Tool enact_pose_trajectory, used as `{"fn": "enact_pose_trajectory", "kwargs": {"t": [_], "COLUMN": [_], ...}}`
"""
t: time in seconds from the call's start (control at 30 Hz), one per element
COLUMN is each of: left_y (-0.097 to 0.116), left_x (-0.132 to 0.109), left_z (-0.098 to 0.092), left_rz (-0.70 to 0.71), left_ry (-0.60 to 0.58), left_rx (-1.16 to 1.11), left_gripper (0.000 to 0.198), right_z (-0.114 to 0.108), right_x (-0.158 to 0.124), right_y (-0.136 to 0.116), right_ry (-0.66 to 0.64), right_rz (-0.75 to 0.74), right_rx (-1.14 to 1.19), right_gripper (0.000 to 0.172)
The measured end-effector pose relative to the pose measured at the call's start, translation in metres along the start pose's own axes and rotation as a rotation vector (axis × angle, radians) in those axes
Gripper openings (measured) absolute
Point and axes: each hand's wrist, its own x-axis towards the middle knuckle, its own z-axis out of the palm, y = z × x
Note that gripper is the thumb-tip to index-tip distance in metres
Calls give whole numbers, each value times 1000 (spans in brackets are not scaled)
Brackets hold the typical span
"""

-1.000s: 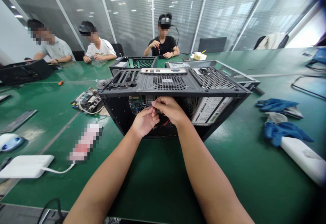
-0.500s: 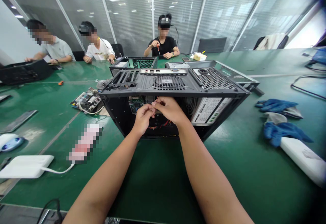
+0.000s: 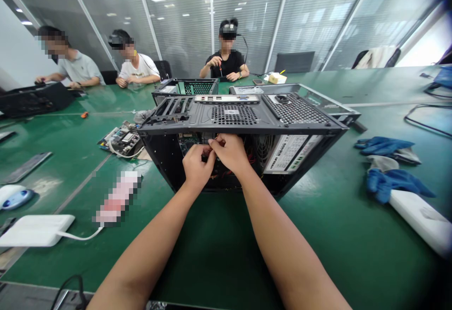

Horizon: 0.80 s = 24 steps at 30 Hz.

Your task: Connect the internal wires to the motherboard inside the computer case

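A black computer case [image 3: 233,118] lies in front of me, its open side facing me. Both my hands reach into that opening. My left hand [image 3: 197,164] is closed, thumb and fingers pinched by the motherboard [image 3: 188,141]. Against it, my right hand [image 3: 229,152] is closed too, its fingers partly hidden under the case's upper edge. What the fingertips hold is too small and covered to make out. Thin red wires [image 3: 250,155] hang inside, beside my right hand. A power supply [image 3: 287,154] with a white label sits at the case's right end.
Left of the case lies a loose circuit board [image 3: 122,139] with a white cable. Nearer are a white power bank [image 3: 38,230] and a blurred-out pink object [image 3: 118,199]. Blue gloves [image 3: 395,183] and a white box [image 3: 422,218] lie right. Several people sit across the green table [image 3: 328,220].
My left hand has turned slightly, its knuckles shifting left and its fingers curling more. My right hand has moved a little left. The case stays in place.
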Motion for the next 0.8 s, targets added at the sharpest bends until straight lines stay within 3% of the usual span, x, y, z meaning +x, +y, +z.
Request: {"fn": "enact_pose_trajectory", "kwargs": {"t": [0.23,0.37,0.43,0.5,0.67,0.8], "left_y": [-5,-8,-8,-8,-6,-5], "left_x": [4,8,8,8,5,3], "left_z": [0,5,6,7,4,2], "left_rz": [-73,-346,-412,-350,32,221], "left_ry": [-61,-212,-240,-205,-44,39], "left_rx": [-76,-465,-573,-473,101,295], "left_gripper": [10,19,22,21,12,7], "right_z": [-2,-4,-4,-3,-1,-1], "right_x": [1,0,1,1,2,1], "right_y": [-1,-1,0,2,3,0], "right_ry": [-31,-97,-124,-111,-19,-6], "right_rz": [11,71,104,112,68,37], "right_rx": [77,260,333,329,128,42], "right_gripper": [27,28,28,27,26,24]}}
